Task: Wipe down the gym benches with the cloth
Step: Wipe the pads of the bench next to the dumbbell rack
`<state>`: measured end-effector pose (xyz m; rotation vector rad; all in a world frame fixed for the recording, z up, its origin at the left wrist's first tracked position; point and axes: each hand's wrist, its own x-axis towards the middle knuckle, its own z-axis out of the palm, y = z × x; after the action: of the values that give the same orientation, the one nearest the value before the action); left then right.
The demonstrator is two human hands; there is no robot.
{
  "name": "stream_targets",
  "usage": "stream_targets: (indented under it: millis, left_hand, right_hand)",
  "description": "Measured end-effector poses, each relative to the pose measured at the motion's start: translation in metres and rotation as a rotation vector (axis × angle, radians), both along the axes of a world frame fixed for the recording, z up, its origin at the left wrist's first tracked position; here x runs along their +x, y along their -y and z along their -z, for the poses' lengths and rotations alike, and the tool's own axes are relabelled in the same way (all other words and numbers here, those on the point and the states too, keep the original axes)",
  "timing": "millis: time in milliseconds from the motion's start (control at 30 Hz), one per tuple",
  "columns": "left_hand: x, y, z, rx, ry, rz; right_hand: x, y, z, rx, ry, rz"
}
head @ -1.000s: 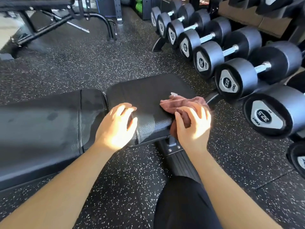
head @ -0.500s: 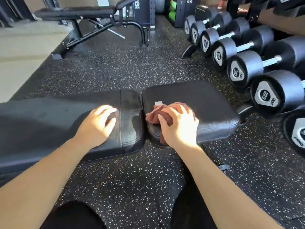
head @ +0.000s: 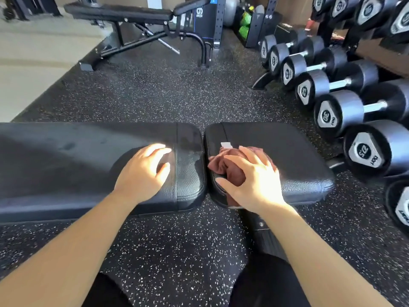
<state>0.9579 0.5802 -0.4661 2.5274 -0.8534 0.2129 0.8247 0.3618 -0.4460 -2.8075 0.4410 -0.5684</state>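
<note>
while left hand [head: 143, 171] lies spread, right hand [head: 250, 180] clutches bunched reddish-brown cloth [head: 230, 167].

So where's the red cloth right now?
In the head view, the red cloth is bunched under the right hand on the left end of the short seat pad, beside the gap to the long back pad.

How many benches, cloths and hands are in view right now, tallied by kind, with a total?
Benches: 2, the near bench and the far bench
Cloths: 1, the cloth under the right hand
Hands: 2, that one and the left hand, flat on the near bench
Total: 5
</note>
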Motion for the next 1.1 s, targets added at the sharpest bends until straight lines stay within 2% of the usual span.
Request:
stream_targets:
  millis: [100, 167, 300, 433, 500, 567, 633, 700, 833, 1100]
  left_hand:
    - [0.0, 0.001, -0.001, -0.019, -0.002, 0.004]
    - [-0.001, 0.0, -0.001, -0.02, -0.003, 0.003]
    - [-0.001, -0.001, -0.003, 0.004, -0.03, 0.026]
    - [0.01, -0.013, -0.009, 0.052, -0.047, 0.062]
    - [0.017, -0.028, -0.011, 0.058, -0.024, 0.009]
    - [0.026, -0.046, -0.01, 0.06, -0.011, -0.045]
    - [0.032, -0.06, -0.007, 0.067, -0.03, -0.088]
    - [0.033, -0.064, -0.003, 0.054, -0.048, -0.115]
    - [0.031, -0.063, 0.002, 0.063, -0.007, -0.101]
    - [0.03, -0.065, 0.001, 0.068, -0.051, -0.084]
  right_hand:
    - [0.012, 0.002, -0.011, -0.019, -0.057, 0.018]
    - [0.013, 0.003, -0.01, 0.015, -0.027, -0.013]
    - [0.01, -0.022, -0.011, 0.518, 0.023, -0.137]
    - [0.023, -0.052, -0.019, 0.647, 0.176, -0.073]
    - [0.037, -0.072, -0.024, 0.608, 0.145, -0.122]
    - [0.059, -0.088, -0.019, 0.426, -0.01, -0.144]
    - [0.079, -0.09, -0.019, 0.282, -0.155, -0.009]
    - [0.09, -0.086, -0.019, 0.245, -0.216, 0.006]
    - [0.094, -0.09, -0.016, 0.252, -0.176, -0.03]
    - [0.07, -0.104, -0.003, 0.252, -0.033, 0.066]
